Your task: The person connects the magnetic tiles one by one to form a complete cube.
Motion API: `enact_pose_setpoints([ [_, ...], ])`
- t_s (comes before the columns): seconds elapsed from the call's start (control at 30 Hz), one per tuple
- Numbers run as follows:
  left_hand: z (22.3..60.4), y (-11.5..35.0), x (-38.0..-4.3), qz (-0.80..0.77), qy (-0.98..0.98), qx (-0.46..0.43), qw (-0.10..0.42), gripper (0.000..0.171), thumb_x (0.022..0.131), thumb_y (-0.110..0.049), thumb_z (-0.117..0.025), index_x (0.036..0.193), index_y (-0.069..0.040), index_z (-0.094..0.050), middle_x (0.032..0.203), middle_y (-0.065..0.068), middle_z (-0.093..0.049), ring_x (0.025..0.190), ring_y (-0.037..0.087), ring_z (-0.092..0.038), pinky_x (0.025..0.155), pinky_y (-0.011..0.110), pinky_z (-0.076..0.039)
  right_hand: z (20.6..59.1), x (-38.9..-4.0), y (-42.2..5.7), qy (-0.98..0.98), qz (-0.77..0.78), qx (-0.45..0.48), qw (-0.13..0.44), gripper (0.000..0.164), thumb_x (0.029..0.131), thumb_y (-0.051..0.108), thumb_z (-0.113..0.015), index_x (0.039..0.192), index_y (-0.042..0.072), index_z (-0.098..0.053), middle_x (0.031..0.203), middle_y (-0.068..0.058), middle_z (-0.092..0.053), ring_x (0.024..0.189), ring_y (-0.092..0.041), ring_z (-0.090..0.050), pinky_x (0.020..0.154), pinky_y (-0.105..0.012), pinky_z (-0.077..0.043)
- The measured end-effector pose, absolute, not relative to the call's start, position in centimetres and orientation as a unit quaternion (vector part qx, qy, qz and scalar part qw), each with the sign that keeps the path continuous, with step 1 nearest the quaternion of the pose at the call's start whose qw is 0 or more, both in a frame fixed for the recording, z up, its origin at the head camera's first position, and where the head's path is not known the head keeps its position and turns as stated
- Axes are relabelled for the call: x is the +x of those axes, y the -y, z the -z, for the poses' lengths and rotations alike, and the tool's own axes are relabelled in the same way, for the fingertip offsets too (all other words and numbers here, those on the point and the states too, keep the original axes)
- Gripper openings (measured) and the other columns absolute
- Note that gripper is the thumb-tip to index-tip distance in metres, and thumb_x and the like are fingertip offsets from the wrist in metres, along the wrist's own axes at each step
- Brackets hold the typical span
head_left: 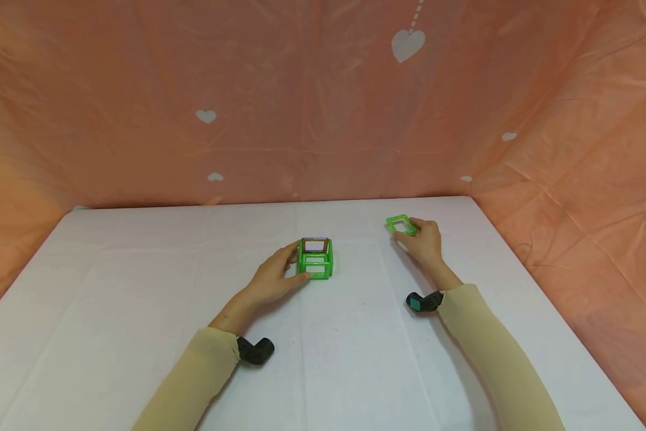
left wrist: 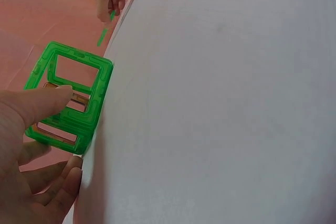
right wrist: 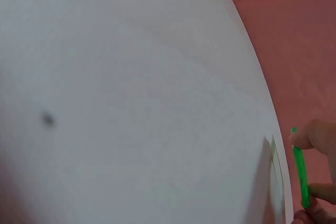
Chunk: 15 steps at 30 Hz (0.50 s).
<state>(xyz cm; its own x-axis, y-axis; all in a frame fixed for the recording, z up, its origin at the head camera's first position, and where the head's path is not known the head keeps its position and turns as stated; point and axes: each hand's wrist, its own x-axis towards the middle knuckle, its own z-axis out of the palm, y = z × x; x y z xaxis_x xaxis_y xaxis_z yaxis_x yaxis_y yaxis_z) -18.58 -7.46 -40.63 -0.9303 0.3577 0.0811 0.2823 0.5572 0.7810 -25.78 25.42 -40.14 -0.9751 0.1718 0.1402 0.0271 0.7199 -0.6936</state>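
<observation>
Green see-through plastic is in both hands: the left hand (head_left: 271, 275) has its thumb on the near frame and its fingers round the left side of a green open-framed plastic box (head_left: 315, 263), close about it without looking tightly clenched, while the right hand (head_left: 422, 242) pinches a thin green square plastic frame (head_left: 390, 225) between thumb and fingertips along one edge. The box is near the middle of the bench (head_left: 349, 359), which is spread with white cloth; a brown-edged frame (head_left: 315, 239) forms its twelve-o'clock side. Seen from the box, the loose square is just past two o'clock, well apart, and it appears raised above the cloth. A black wrist-worn device (head_left: 256, 351) sits between six and seven o'clock of the left hand, another at six o'clock of the right, each at the cuff of a beige sleeve. Beyond, at twelve o'clock, an orange cloth backdrop (head_left: 301, 108) with white hearts hangs. The likeliest trouble, I judge, is the box skewing or parting at its seams if the left thumb presses harder on that near frame. The single square, gripped at one edge only, could swivel or slip should it knock against something.
</observation>
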Motion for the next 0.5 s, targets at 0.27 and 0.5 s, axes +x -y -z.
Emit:
enact_pose_setpoints([
  [0.27,40.6,7.4,-18.5,-0.431,-0.884,0.177,0.047,0.071,0.089,-0.022,-0.067,0.148,-0.002,-0.031,0.127,0.018,-0.056,0.119,0.032,-0.053,0.101,0.045,-0.043,39.9,-25.8,-24.7,0.916,-0.388,-0.034,0.099,0.059,0.082,0.017,-0.072,0.131,-0.01,-0.052,0.124,-0.03,-0.049,0.114,-0.038,-0.045,0.098,-0.048,-0.037],
  [0.5,40.6,7.4,-18.5,-0.433,-0.882,0.179,0.043,0.071,0.089,-0.021,-0.067,0.147,-0.001,-0.032,0.125,0.019,-0.056,0.118,0.032,-0.053,0.101,0.045,-0.044,39.2,-25.5,-23.6,0.906,-0.409,-0.011,0.105,0.059,0.079,0.015,-0.075,0.129,-0.01,-0.054,0.124,-0.03,-0.051,0.117,-0.039,-0.046,0.1,-0.048,-0.037],
])
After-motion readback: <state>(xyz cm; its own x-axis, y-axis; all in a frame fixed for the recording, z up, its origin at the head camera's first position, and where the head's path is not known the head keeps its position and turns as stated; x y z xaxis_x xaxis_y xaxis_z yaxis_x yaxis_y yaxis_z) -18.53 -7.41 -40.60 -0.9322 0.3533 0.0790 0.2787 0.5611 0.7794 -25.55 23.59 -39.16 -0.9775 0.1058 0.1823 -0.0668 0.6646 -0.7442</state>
